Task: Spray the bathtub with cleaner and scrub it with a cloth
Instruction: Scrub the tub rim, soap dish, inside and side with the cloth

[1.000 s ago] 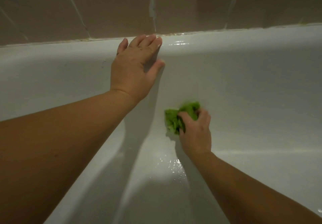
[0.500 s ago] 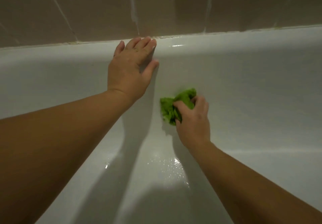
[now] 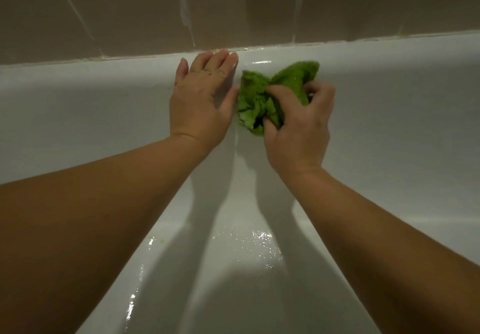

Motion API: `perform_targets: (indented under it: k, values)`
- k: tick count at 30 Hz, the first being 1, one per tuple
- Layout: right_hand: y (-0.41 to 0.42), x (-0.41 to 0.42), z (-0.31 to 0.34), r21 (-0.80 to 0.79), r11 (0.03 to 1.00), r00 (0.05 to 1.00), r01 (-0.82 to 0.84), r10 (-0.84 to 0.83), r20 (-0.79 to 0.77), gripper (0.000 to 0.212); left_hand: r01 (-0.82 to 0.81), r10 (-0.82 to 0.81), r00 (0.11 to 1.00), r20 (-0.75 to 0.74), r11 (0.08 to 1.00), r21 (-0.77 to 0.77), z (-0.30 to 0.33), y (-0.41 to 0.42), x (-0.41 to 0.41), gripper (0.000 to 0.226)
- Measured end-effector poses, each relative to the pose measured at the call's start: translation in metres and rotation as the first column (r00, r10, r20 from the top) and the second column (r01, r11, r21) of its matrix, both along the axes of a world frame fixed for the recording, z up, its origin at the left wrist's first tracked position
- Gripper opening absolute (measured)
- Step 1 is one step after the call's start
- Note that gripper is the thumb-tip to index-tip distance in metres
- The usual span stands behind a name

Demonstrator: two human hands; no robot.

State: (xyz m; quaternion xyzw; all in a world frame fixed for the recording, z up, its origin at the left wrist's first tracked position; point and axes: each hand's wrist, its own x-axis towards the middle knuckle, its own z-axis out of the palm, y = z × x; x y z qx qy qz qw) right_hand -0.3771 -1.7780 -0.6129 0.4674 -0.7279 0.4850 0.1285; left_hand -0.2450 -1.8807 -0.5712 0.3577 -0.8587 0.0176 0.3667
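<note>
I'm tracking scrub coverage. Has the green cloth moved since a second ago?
Yes. The green cloth has gone up the tub wall to the rim, beside the left hand.

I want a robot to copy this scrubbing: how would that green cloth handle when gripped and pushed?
The green cloth is bunched and creased in the right hand, so probably floppy and light. The wet bathtub looks glossy, so it likely slides easily.

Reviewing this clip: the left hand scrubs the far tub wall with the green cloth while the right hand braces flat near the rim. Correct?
Not quite: the hands are swapped. In the head view the right hand grips the green cloth against the far tub wall, while the left hand braces flat near the rim.
</note>
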Motion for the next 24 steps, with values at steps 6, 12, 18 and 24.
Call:
perform_targets:
  k: [6, 12, 18, 24]
  values:
    - [0.001, -0.012, 0.011, -0.027, 1.0, 0.997, -0.004, 0.002, -0.078, 0.047, 0.006, -0.006, 1.0, 0.022, 1.0, 0.006, 0.004, 0.0, -0.004, 0.048]
    - [0.052, -0.019, -0.144, 0.436, 0.899, 0.999, -0.044, 0.032, 0.034, 0.056, 0.018, -0.016, 0.998, 0.054, 0.999, -0.05, 0.003, 0.004, -0.018, 0.05]
    - [0.074, -0.022, -0.169, 0.563, 0.824, 0.994, -0.06, -0.001, 0.108, 0.047, 0.023, -0.019, 0.997, 0.075, 0.998, -0.055, 0.003, 0.006, -0.025, 0.054]
    - [0.039, -0.06, -0.028, 0.11, 0.993, 0.996, -0.048, 0.04, 0.08, 0.049, 0.005, -0.004, 0.999, 0.042, 1.0, -0.02, 0.007, 0.018, -0.046, 0.05]
